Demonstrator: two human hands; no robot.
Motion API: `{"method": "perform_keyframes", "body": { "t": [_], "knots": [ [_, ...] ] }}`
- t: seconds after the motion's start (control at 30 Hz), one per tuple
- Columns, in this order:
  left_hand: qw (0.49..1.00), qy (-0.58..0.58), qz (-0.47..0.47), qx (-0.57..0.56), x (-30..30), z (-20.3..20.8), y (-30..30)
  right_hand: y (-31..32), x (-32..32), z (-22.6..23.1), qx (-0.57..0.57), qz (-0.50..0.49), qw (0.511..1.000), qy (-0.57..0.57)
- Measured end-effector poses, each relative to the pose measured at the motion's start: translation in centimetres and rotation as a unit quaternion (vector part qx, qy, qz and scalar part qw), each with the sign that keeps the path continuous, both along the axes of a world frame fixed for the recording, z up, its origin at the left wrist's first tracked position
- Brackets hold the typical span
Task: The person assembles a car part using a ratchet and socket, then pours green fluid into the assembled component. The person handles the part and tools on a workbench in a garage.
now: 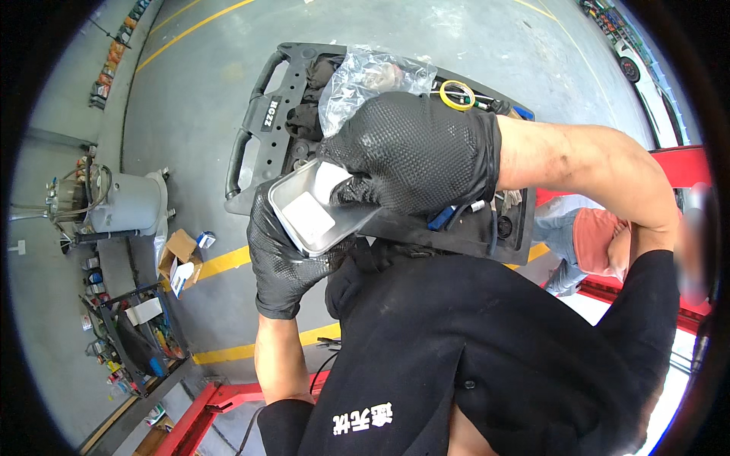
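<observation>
Black-gloved right hand [418, 152] partly hides the rectangular container [293, 187].

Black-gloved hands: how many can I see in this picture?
2: the left hand holds the translucent rectangular container; the right hand is over its upper-right side.

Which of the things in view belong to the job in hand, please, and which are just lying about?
In hand:
- rectangular container, held by the gloved left hand
- white item at its opening, apparently pinched by the gloved right hand

Seemingly lying about:
- clear plastic bag and yellow tape roll on the black tool tray
- cardboard box on the floor
</observation>
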State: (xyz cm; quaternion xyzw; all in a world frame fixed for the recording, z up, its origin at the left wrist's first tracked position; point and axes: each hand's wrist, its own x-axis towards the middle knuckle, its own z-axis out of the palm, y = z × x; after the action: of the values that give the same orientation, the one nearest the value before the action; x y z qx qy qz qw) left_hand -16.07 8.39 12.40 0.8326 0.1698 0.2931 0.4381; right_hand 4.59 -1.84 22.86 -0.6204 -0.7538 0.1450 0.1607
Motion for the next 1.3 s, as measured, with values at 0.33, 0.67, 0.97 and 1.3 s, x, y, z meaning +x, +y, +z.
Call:
{"method": "perform_keyframes", "body": {
  "t": [0.33, 0.67, 0.97, 1.3],
  "knots": [
    [0.981, 0.021, 0.046, 0.189, 2.9, -0.8, -1.1, 5.0, 0.6, 3.8, -0.385, -0.02, 0.892, -0.235],
    [0.986, 0.0, 0.01, 0.169, 3.3, -2.6, -0.9, 4.7, 0.3, 1.8, -0.328, -0.027, 0.92, -0.215],
    [0.985, 0.016, -0.039, 0.165, 5.8, -6.3, -2.5, 4.7, 2.8, -2.2, -0.527, -0.066, 0.829, -0.177],
    [0.975, -0.059, -0.126, 0.17, 9.2, -8.9, -1.0, -0.4, 3.1, -6.1, -0.303, -0.11, 0.929, -0.181]
  ]
}}
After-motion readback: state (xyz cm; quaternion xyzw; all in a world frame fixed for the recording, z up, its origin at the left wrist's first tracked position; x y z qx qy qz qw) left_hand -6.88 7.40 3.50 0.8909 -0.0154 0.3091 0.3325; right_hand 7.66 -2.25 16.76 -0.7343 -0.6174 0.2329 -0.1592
